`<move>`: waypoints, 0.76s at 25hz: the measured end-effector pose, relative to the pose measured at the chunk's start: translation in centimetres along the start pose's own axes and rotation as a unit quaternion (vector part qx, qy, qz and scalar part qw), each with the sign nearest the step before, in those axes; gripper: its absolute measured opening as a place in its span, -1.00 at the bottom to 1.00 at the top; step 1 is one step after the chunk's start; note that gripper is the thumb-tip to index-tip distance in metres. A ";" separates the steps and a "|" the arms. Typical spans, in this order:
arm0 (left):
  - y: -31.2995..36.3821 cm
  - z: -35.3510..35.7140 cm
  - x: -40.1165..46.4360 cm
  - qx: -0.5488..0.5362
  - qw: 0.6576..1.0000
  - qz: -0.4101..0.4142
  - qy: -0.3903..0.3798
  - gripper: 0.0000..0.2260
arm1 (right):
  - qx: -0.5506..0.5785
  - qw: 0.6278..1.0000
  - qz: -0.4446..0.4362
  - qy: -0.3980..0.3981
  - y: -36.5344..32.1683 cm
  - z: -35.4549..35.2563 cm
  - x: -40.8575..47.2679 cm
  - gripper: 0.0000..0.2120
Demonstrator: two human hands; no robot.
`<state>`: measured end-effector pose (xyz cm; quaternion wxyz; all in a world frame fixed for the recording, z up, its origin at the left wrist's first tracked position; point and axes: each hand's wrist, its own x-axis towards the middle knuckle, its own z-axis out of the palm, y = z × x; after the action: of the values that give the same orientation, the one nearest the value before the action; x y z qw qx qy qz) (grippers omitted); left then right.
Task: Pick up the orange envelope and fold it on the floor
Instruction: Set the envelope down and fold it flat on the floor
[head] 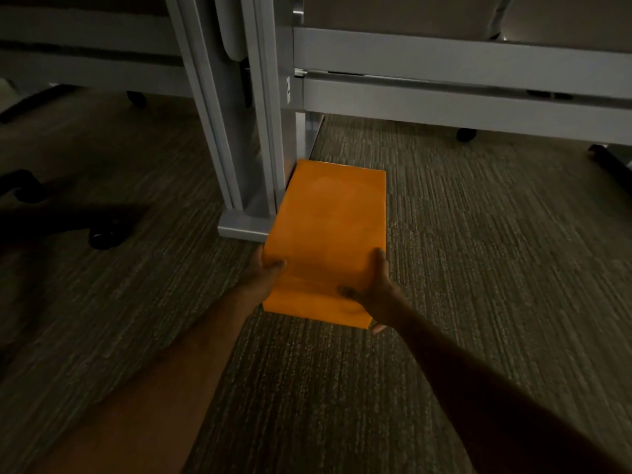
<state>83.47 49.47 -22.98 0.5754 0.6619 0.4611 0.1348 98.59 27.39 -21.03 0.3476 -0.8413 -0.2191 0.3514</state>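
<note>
The orange envelope is held flat in front of me above the carpet, long side pointing away from me. My left hand grips its near left edge, thumb on top. My right hand grips the near right corner, thumb pressing on the upper face and fingers underneath. The near end of the envelope shows a flap line across it. Its far end reaches over the foot of a grey desk leg.
Grey desk legs and frame stand just beyond the envelope. Horizontal grey desk panels run to the right. A black office chair base with castors sits at the left. Striped carpet covers the floor.
</note>
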 end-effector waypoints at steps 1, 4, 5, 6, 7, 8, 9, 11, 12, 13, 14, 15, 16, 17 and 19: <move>0.1 0.0 0.0 0.012 1.000 0.004 -0.001 -0.32 | 0.001 1.000 -0.004 -0.004 0.0 -0.1 0.1 0.20; 0.1 0.0 -1.0 0.181 0.982 0.052 0.021 -0.29 | 0.005 1.000 -0.008 -0.007 0.0 -0.3 -0.2 0.20; -0.3 0.0 -1.5 0.287 0.953 0.094 0.027 -0.33 | -0.002 1.000 -0.015 -0.001 -0.1 -0.3 -0.2 0.22; -1.0 0.1 -2.0 0.379 0.913 0.147 0.031 -0.37 | -0.013 0.999 -0.035 0.007 -0.1 -0.2 -0.1 0.24; -1.7 0.0 -2.5 0.442 0.874 0.199 0.032 -0.40 | -0.021 0.998 -0.062 0.010 0.1 0.0 0.1 0.26; -2.2 -0.2 -2.9 0.477 0.847 0.233 0.027 -0.41 | -0.025 0.996 -0.084 0.006 0.2 0.1 0.3 0.27; -2.4 -0.4 -3.2 0.495 0.833 0.245 0.023 -0.39 | -0.024 0.995 -0.093 0.000 0.3 0.2 0.4 0.28; -2.5 -0.5 -3.1 0.509 0.827 0.236 0.025 -0.39 | -0.008 0.996 -0.084 -0.014 0.5 0.2 0.7 0.27; -2.4 -0.4 -3.1 0.516 0.825 0.229 0.032 -0.40 | -0.015 0.997 -0.076 -0.014 0.4 0.2 0.6 0.27; -2.3 -0.2 -3.2 0.525 0.821 0.221 0.039 -0.40 | -0.047 0.997 -0.067 0.000 0.3 0.2 0.4 0.25; -2.1 -0.1 -3.2 0.530 0.819 0.215 0.043 -0.41 | -0.116 0.991 -0.067 0.027 0.3 0.1 0.2 0.19; -1.9 0.1 -3.3 0.530 0.820 0.211 0.043 -0.41 | -0.211 0.971 -0.090 0.062 0.5 0.0 0.0 0.09; -1.8 0.2 -3.4 0.529 0.821 0.208 0.043 -0.41 | -0.309 0.936 -0.136 0.099 0.8 0.2 -0.2 -0.02; -1.7 0.2 -3.5 0.532 0.820 0.208 0.043 -0.41 | -0.380 0.898 -0.184 0.123 1.0 0.7 -0.4 -0.14; -1.3 0.1 -3.5 0.553 0.803 0.217 0.047 -0.41 | -0.417 0.871 -0.227 0.128 1.3 2.1 -0.9 -0.27</move>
<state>81.10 46.59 -22.93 0.0449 0.9435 0.3283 0.0089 96.62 26.91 -22.70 0.0598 -0.8726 -0.4839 0.0279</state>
